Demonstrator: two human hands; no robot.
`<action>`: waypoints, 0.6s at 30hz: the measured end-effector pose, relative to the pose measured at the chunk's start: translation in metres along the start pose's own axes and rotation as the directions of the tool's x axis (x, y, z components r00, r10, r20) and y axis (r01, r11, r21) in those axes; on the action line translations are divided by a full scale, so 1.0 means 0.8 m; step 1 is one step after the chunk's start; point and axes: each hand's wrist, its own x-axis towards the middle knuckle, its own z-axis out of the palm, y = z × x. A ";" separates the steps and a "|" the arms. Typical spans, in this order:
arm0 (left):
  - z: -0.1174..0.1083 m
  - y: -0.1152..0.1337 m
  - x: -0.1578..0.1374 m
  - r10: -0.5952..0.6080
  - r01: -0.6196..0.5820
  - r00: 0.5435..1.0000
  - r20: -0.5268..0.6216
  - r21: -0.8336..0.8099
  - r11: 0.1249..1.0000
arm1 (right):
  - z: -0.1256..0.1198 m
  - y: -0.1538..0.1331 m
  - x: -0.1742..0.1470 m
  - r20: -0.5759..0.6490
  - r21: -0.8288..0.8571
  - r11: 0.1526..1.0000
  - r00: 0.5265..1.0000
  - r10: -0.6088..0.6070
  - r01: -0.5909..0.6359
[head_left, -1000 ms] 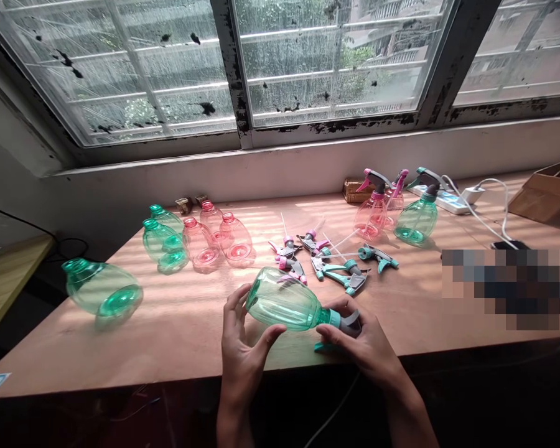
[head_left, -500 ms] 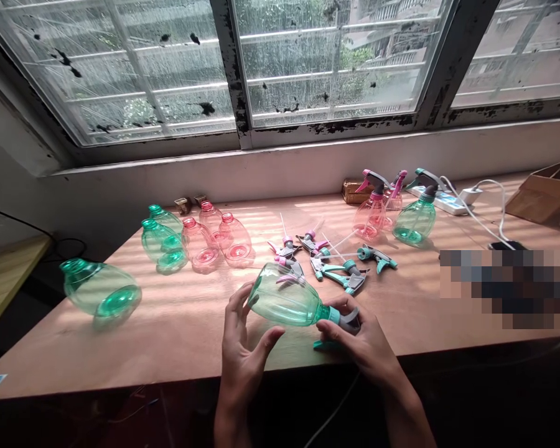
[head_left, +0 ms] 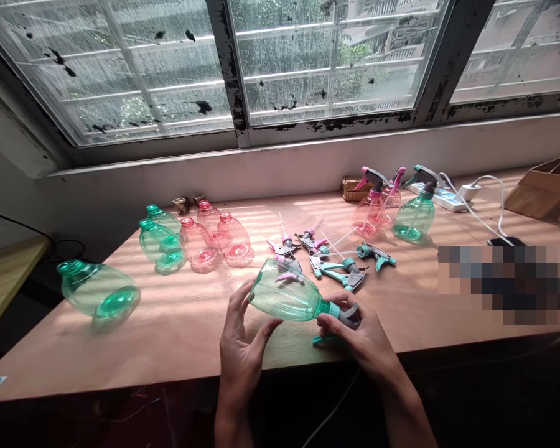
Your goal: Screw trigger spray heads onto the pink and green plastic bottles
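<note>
I hold a clear green spray bottle [head_left: 287, 295] on its side above the table's front edge, its base to the left. My right hand [head_left: 361, 333] is closed around the grey and teal spray head [head_left: 343, 314] at its neck; the teal trigger sticks out below. Curved about the base end is my left hand [head_left: 242, 336], its thumb along the near side and its fingertips partly behind the bottle. Just beyond lie several loose spray heads [head_left: 350, 274], pink-grey and teal-grey, some with thin tubes.
Open green bottles [head_left: 161, 242] and pink bottles [head_left: 236, 239] stand at the back left, with another green bottle [head_left: 98, 289] nearer. Finished-looking pink [head_left: 368, 211] and green spray bottles [head_left: 413, 218] stand back right, near a power strip [head_left: 443, 198] and a cardboard box [head_left: 541, 190].
The bottle's base end has tipped slightly upward, and my left thumb has come up closer against its side. Both hands stay nearly in place; the view has shifted a little.
</note>
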 end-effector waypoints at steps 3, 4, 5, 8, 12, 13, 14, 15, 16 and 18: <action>-0.001 0.004 -0.003 -0.037 0.039 0.999 0.029 -0.049 0.998 | 0.000 0.002 0.001 0.001 0.000 1.000 1.000 -0.007 0.007; -0.002 0.005 -0.004 -0.040 0.043 0.999 0.036 -0.072 0.996 | 0.000 0.003 0.001 0.001 -0.012 1.000 1.000 -0.014 0.014; -0.003 0.005 -0.005 -0.042 0.045 0.998 0.039 -0.096 0.994 | -0.001 0.005 0.001 0.003 -0.030 0.999 1.000 -0.024 0.024; -0.003 0.005 -0.006 -0.067 0.068 0.998 0.013 -0.137 0.988 | -0.004 0.008 0.000 0.014 -0.104 0.993 0.998 -0.059 0.060; 0.000 0.002 -0.002 -0.088 0.086 0.996 -0.018 -0.087 0.993 | -0.005 0.007 -0.002 0.032 -0.102 0.993 0.998 -0.060 0.063; 0.000 0.002 -0.001 -0.070 0.069 0.997 -0.018 -0.069 0.995 | -0.005 0.006 -0.002 0.036 -0.078 0.996 0.998 -0.044 0.047; 0.000 0.001 -0.001 -0.048 0.047 0.999 -0.015 -0.052 0.998 | -0.004 0.004 -0.002 0.036 -0.050 0.998 0.999 -0.026 0.028; 0.000 0.000 0.000 -0.026 0.025 1.000 -0.011 -0.036 0.999 | -0.003 0.003 -0.003 0.030 -0.022 1.000 1.000 -0.008 0.009; 0.000 0.000 0.000 -0.009 0.009 1.000 -0.005 -0.022 1.000 | -0.002 0.002 -0.003 0.022 0.003 1.000 1.000 0.006 -0.006; 0.000 -0.001 0.000 0.005 -0.005 1.000 0.007 -0.008 1.000 | 0.000 -0.001 -0.003 0.004 0.038 0.999 1.000 0.024 -0.024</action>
